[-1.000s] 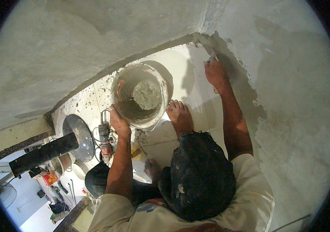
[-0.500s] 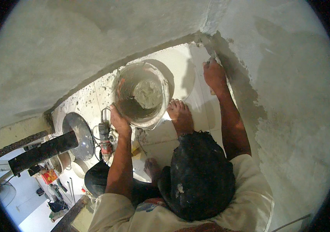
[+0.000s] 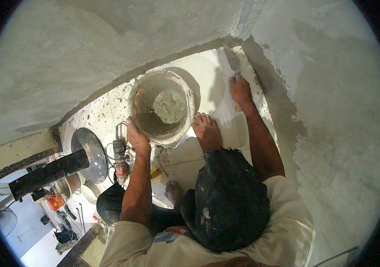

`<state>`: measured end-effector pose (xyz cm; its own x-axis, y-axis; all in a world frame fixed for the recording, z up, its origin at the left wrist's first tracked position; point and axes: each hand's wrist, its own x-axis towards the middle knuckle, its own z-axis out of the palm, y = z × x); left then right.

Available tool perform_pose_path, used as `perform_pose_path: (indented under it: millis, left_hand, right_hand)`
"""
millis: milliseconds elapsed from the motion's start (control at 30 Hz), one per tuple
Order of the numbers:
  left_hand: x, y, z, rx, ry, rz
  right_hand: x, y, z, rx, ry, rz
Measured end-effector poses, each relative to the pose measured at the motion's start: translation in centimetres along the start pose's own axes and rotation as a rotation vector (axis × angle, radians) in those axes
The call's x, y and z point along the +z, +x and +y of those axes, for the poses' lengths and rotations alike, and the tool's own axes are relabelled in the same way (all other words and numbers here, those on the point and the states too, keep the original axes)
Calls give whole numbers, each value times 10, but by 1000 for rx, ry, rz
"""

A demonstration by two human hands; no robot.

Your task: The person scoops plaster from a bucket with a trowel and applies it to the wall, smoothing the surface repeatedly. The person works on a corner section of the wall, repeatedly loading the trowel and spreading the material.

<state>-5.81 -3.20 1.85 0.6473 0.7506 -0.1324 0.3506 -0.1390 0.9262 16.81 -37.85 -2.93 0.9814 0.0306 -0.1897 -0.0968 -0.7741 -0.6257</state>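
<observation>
Two hands busy — our left hand (image 3: pixel 137 139) clamps the bucket (image 3: pixel 163 107) rim, right hand (image 3: pixel 240 90) grips the trowel (image 3: pixel 232 60) pointing into the wall corner

Grey mortar fills the grey-smeared bucket (image 3: pixel 163 107); the floor (image 3: pixel 207 80) is pale, speckled grey; the drill (image 3: pixel 120 158) looks reddish.

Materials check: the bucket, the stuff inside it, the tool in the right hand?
Bucket: looks like plastic, with a thin rounded rim and whitish wall smeared grey. Contents: wet grey cement mortar, by its lumpy matte mass. Trowel in the right hand: the blade seems metal, thin, flat and coated grey; its handle is hidden. The left hand grips the bucket rim.
</observation>
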Motion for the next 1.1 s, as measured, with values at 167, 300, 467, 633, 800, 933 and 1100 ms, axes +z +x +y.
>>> perform_pose_path:
  millis: [167, 300, 467, 633, 800, 933, 1100]
  left_hand:
    - [-2, 3, -6, 68, 109, 40]
    - [3, -6, 12, 5, 78, -4]
    - [-2, -4, 10, 5, -33, -6]
    - [6, -6, 10, -10, -87, -35]
    - [-3, -1, 3, -22, -33, 18]
    - [-3, 3, -10, 14, -26, 34]
    - [11, -10, 25, -108, -299, -50]
  right_hand:
    - [-4, 9, -10, 52, 44, -15]
    - [-3, 6, -1, 51, -16, -10]
    - [-3, 5, -10, -75, -138, -101]
    - [-1, 20, 1, 1, -184, 0]
    - [-20, -3, -34, -52, -106, 96]
    - [-11, 3, -22, -37, -129, -3]
    - [-5, 14, -6, -37, -207, 19]
